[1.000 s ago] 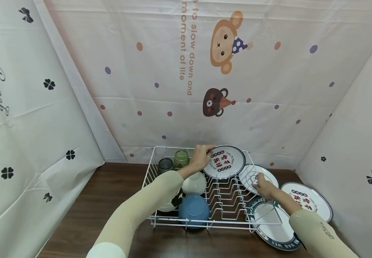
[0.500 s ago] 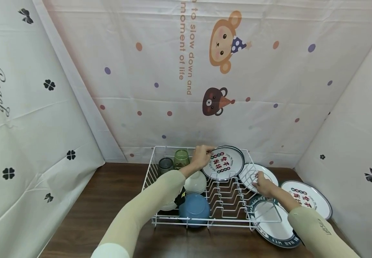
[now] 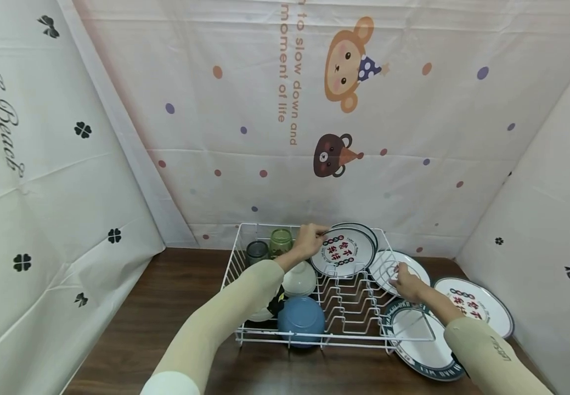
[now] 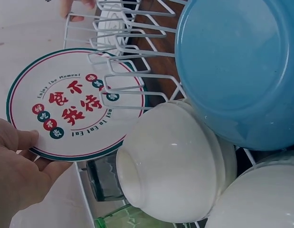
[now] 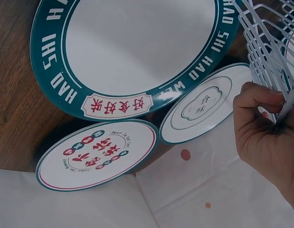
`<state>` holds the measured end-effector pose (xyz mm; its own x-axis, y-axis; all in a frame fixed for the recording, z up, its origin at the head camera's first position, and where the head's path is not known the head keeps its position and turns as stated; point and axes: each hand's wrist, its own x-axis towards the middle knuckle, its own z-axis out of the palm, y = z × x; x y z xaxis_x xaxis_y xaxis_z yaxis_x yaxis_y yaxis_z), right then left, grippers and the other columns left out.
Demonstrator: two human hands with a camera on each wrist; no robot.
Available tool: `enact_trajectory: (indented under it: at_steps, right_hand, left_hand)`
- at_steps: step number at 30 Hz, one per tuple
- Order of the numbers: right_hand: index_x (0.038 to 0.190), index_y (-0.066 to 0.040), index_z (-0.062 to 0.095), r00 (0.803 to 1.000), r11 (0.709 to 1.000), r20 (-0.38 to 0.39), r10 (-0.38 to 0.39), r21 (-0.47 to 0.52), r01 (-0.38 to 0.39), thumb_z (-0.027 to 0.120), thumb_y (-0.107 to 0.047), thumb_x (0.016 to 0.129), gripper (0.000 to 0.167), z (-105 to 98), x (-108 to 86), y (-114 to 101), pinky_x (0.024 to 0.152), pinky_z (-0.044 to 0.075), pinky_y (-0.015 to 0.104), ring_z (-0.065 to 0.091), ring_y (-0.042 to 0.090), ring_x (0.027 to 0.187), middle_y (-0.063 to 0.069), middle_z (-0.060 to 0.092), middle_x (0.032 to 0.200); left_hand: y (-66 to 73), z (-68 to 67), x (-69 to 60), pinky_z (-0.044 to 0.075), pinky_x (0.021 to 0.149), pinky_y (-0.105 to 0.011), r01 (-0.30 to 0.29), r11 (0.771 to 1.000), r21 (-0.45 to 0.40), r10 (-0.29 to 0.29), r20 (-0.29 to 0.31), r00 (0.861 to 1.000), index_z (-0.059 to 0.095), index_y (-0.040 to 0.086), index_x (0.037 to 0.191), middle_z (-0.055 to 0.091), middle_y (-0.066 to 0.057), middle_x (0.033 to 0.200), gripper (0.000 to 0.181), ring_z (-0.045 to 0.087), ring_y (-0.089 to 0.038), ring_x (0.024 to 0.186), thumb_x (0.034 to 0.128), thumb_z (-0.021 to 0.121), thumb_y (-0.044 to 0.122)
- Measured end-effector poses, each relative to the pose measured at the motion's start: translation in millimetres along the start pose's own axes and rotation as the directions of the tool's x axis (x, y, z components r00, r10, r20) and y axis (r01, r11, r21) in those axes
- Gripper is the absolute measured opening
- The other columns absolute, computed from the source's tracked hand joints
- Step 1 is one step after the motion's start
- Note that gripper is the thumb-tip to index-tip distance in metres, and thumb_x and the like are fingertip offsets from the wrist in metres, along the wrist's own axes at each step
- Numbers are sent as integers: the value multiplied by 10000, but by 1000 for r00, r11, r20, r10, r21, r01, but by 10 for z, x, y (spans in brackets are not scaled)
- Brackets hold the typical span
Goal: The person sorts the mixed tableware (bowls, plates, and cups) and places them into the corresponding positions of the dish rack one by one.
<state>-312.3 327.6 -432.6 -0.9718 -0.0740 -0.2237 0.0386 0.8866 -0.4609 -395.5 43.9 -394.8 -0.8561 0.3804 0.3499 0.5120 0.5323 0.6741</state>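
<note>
My left hand [image 3: 309, 241] pinches the upper left rim of a white plate [image 3: 342, 252] with red lettering and a green edge. In the left wrist view that plate [image 4: 75, 104] leans against the rack's wire dividers, thumb over its face and fingers behind. A second plate [image 3: 372, 235] stands just behind it, mostly hidden. On the right, my right hand [image 3: 408, 284] holds the side wires of the white dish rack [image 3: 354, 345]. Seen from the right wrist, that hand [image 5: 265, 126] has thumb and fingers curled round the wire.
The rack's left part holds a blue bowl [image 3: 300, 321], white bowls [image 3: 299, 280], a green glass [image 3: 281, 241] and a dark glass [image 3: 257, 252]. Outside its right side lie a green-rimmed plate [image 3: 428, 343], a red-lettered plate [image 3: 494, 312] and a plainer plate [image 3: 415, 269].
The plate in my left hand has tipped slightly forward and down, so more of the plate behind it shows. My right hand stays on the rack.
</note>
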Motion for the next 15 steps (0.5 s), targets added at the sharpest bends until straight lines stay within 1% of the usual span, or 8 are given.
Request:
enact_trajectory:
  at_steps: [1, 2, 5, 8, 11, 13, 15]
  right_hand:
    - [1225, 69, 218, 1000, 1000, 0, 0, 3, 0, 387, -105, 1079, 283, -1, -7, 3, 473, 426, 245, 507, 201, 587, 250, 558, 841]
    - [1227, 68, 216, 1000, 1000, 2, 3, 3, -3, 386, -105, 1080, 284, -6, -10, 0, 478, 431, 248, 512, 207, 597, 256, 558, 852]
    - [1233, 67, 219, 1000, 1000, 6, 9, 6, -9, 382, -101, 1081, 280, -12, -27, -12, 509, 441, 262, 522, 214, 633, 252, 567, 869]
    - [1232, 74, 220, 1000, 1000, 4, -7, 5, 7, 387, -93, 1078, 282, -12, -45, -8, 510, 444, 268, 526, 216, 629, 261, 571, 873]
    - [1233, 73, 224, 1000, 1000, -1, -15, 6, 15, 395, -94, 1075, 287, -5, -55, -2, 482, 434, 258, 515, 210, 591, 269, 572, 861]
    - [1233, 76, 220, 1000, 1000, 0, -9, 2, 9, 394, -97, 1076, 291, -4, -55, -8, 482, 434, 253, 518, 215, 603, 282, 570, 876]
    - [1239, 73, 215, 1000, 1000, 7, 13, 2, -13, 389, -105, 1080, 296, -1, -52, -16, 493, 448, 255, 533, 224, 635, 288, 569, 899]
  left_hand:
    - [0, 4, 0, 501, 702, -242, 2, 1000, -7, -2, 1, 1000, 682, 31, 1308, 716, -170, 1255, 317, 734, -303, 1086, 1011, 571, 9]
    - [-1, 7, -1, 474, 687, -233, 5, 1000, -13, -5, 3, 1000, 681, 32, 1310, 714, -169, 1259, 318, 734, -302, 1084, 1012, 571, 9]
    - [-2, 17, -8, 473, 686, -238, 11, 999, -36, -11, 1, 1000, 685, 33, 1305, 714, -171, 1261, 314, 739, -301, 1062, 1014, 570, 10]
    - [14, 43, -4, 458, 648, -207, 8, 999, -46, -8, -16, 1000, 689, 44, 1305, 727, -166, 1239, 311, 755, -273, 1002, 1018, 572, 21]
    - [56, 66, 14, 449, 613, -168, -14, 999, -53, 11, -45, 999, 695, 46, 1301, 740, -163, 1212, 305, 766, -244, 926, 1023, 572, 36]
    - [89, 78, 26, 421, 593, -161, -27, 998, -60, 23, -59, 998, 698, 50, 1298, 742, -163, 1205, 301, 753, -235, 807, 1023, 574, 44]
    - [115, 91, 28, 386, 570, -171, -36, 997, -66, 32, -61, 998, 701, 51, 1293, 738, -163, 1212, 299, 701, -258, 689, 1021, 578, 42]
